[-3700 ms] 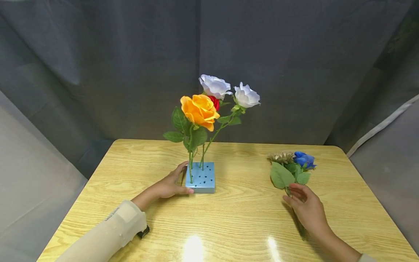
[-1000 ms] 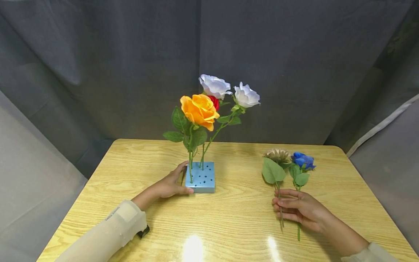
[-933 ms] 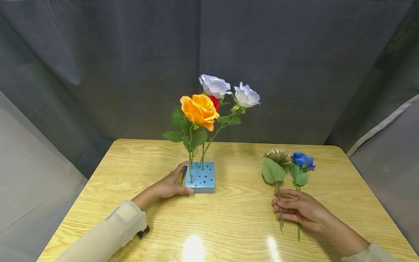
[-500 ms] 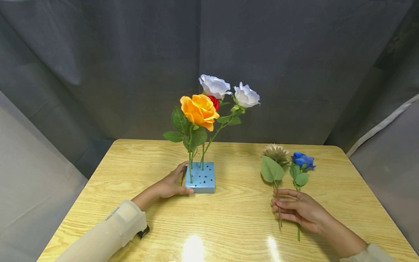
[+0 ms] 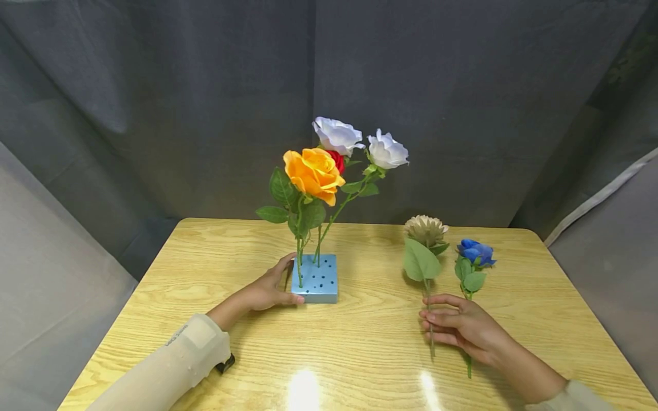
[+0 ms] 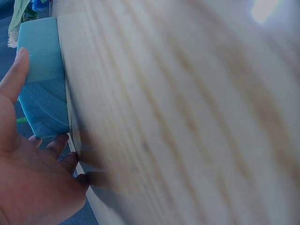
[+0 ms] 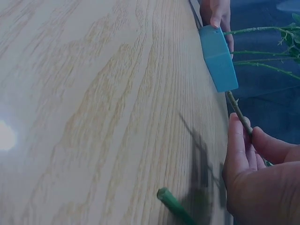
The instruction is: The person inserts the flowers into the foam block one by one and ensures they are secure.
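My left hand grips the left side of a light-blue block with small holes in its top. In the left wrist view the thumb presses one face of the block. An orange rose, two white roses and a partly hidden red flower stand in the block. At the right, my right hand pinches the stem of a beige, many-petalled flower between thumb and fingers. The right wrist view shows its thin stem held above the table. Beside it lies a blue rose.
The wooden table ends at a dark grey curtain behind. Pale panels flank both sides. The blue rose's green stem passes close under my right hand.
My right hand has drawn the beige flower away from the blue rose, leftwards, and its head has lifted and turned. The left hand and block have stayed put.
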`<state>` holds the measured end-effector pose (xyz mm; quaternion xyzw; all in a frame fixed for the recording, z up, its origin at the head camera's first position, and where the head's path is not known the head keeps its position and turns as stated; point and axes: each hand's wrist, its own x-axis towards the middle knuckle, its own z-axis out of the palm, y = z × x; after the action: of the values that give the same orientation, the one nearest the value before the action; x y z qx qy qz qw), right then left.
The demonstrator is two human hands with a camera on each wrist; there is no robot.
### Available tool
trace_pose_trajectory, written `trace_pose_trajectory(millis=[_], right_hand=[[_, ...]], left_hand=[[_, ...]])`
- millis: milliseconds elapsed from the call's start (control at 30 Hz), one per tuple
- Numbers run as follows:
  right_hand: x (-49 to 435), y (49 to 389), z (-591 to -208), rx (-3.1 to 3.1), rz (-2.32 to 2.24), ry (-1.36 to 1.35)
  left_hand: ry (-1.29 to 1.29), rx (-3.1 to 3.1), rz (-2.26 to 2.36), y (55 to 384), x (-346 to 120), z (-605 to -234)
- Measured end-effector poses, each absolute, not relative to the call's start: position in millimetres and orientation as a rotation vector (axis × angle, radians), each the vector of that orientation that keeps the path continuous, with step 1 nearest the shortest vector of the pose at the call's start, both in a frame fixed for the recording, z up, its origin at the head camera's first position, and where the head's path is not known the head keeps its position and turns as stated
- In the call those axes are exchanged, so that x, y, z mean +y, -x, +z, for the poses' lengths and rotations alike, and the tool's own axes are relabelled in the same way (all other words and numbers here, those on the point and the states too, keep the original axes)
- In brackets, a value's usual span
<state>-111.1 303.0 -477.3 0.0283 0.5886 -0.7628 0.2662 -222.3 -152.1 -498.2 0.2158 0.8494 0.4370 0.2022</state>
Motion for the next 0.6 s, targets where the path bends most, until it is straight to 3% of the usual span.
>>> trace_pose_trajectory(millis=[600], right_hand=[[273,114,-469,1.738,-2.061,-0.030]], left_hand=[[-0.581,2.362,1.220,224,-152,-499]])
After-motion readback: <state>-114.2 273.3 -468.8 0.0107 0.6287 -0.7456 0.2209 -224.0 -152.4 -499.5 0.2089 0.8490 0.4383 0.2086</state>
